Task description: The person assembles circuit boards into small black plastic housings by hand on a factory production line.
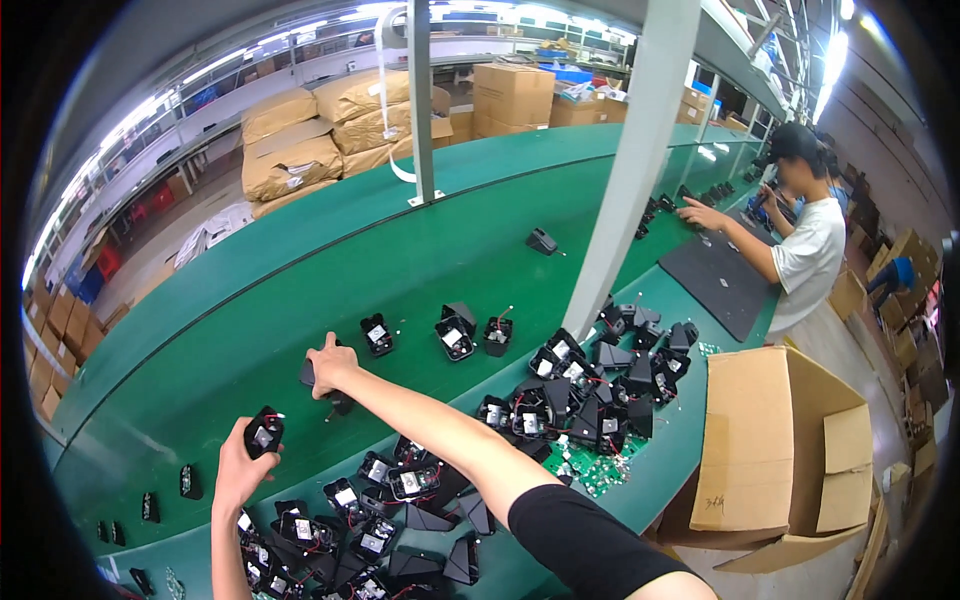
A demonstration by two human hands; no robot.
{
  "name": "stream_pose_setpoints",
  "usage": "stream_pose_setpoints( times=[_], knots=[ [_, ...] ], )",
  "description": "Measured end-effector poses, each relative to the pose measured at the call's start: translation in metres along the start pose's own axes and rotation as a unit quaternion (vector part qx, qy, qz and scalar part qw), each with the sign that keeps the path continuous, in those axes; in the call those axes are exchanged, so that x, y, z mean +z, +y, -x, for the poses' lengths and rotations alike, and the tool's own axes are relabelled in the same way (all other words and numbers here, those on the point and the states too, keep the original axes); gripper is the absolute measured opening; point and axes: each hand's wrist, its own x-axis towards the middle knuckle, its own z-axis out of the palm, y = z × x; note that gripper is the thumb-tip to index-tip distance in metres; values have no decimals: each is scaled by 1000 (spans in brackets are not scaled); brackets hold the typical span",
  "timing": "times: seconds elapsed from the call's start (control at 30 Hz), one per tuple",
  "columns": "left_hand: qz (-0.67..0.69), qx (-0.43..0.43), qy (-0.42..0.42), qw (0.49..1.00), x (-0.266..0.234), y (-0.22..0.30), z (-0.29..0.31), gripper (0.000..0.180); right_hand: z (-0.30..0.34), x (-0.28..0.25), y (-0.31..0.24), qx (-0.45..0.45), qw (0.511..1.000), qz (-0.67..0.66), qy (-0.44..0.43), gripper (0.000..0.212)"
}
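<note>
My left hand point(240, 462) is closed around a black plastic housing point(265, 430), its open side with a metal part and wires facing up. Out over the green conveyor belt, my right hand point(331, 364) grips another black housing point(341, 404), partly covered by the fingers. Just beyond it on the belt stands an open black housing point(377, 335) with a white label inside. Below my arms, a heap of similar housings point(415, 482) with red and black wires lies along the near green ledge.
A second heap of housings point(610, 370) lies beside loose green circuit boards point(598, 468). A grey post point(630, 170) rises from the belt's near side. An open cardboard box point(745, 440) stands at the right. Farther along, a co-worker point(808, 235) reaches over a dark mat point(722, 280).
</note>
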Motion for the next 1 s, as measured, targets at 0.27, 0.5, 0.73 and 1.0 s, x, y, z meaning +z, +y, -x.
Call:
stream_pose_setpoints(
  times=[0.27,0.5,0.73,1.0],
  knots=[
    [724,-90,-96,677,15,49,95,55,79,-46,52,-172,978,-28,119,67],
    [864,-239,-139,421,61,56,169,32,278,-127,175,-191,969,97,123,60],
    [816,-231,-224,480,123,123,189,32,322,-111,269,-88,977,119,154,58],
    [794,-181,-173,554,148,146,218,46,350,-115,265,-119,958,169,200,56]
  ],
)
